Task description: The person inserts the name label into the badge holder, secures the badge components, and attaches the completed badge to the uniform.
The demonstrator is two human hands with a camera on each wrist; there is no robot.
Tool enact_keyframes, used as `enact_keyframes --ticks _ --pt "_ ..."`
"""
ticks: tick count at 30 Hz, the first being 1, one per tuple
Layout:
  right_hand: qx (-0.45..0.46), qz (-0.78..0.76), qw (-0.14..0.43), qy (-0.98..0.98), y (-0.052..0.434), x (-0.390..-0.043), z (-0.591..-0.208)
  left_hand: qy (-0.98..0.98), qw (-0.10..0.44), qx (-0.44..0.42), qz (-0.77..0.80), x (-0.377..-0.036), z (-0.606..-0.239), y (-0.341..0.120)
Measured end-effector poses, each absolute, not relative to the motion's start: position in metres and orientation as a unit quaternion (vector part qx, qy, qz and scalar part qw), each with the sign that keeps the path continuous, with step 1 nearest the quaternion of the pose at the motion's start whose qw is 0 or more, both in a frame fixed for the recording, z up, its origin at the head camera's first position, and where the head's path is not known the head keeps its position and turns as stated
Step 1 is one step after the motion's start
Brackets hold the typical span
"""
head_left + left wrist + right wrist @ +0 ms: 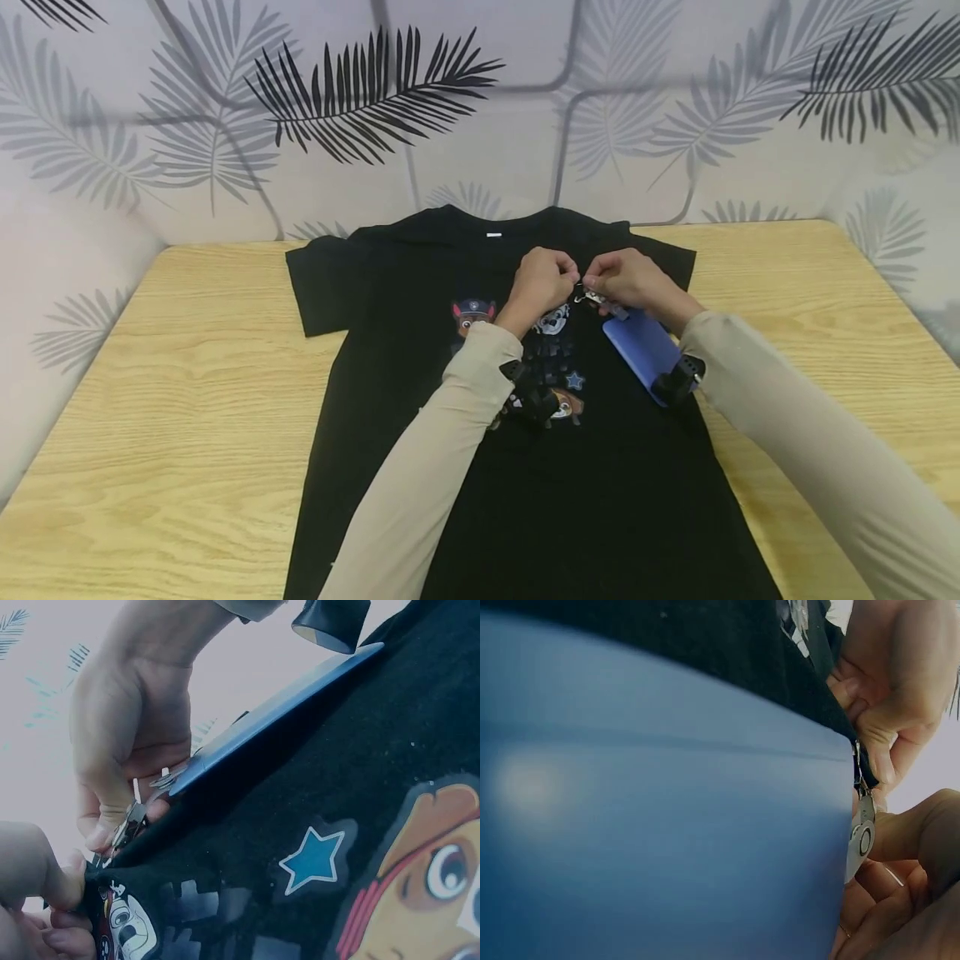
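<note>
A black T-shirt (585, 508) with cartoon dog prints and a blue star (313, 859) lies spread on the wooden table. My left hand (538, 283) pinches a bit of the shirt's chest fabric between thumb and fingers, lifting it slightly. Close beside it on the right, my right hand (636, 279) holds a small metal badge clip (129, 825) between thumb and fingers. From that clip hangs a flat blue badge holder (643, 348), slanting over the shirt's right side. In the right wrist view the clip touches the pinched fabric; whether it grips the cloth is hidden by the fingers.
The wooden table (202, 400) extends to both sides of the shirt. Behind it stands a pale backdrop (487, 125) with a leaf pattern. A dark strapped device (678, 379) sits on my right wrist, near the badge holder.
</note>
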State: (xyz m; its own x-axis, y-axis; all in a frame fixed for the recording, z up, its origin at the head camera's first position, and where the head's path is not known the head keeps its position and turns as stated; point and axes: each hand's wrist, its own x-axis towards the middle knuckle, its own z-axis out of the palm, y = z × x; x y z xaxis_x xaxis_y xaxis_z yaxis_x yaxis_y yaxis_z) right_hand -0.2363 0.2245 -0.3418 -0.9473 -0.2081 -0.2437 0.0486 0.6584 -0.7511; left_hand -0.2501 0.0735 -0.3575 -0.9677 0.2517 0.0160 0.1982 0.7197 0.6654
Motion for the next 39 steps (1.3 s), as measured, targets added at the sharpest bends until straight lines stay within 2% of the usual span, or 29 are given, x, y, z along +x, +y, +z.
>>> enact_keyframes --ticks 9,20,29,39 --pt "-0.066 -0.362 0.117 0.922 0.221 -0.234 -0.345 0.933 0.079 0.100 0.337 -0.251 -0.351 0.076" --pt "-0.037 -0.439 0.160 0.884 0.225 -0.237 -0.346 0.861 0.108 0.246 0.432 -0.257 -0.368 0.036" --pt "-0.035 -0.473 0.189 0.860 0.229 -0.237 -0.349 0.883 0.024 0.275 0.379 -0.252 -0.379 0.041" --pt "-0.027 -0.452 0.161 0.877 0.225 -0.234 -0.352 0.897 -0.021 0.296 0.328 -0.252 -0.378 0.047"
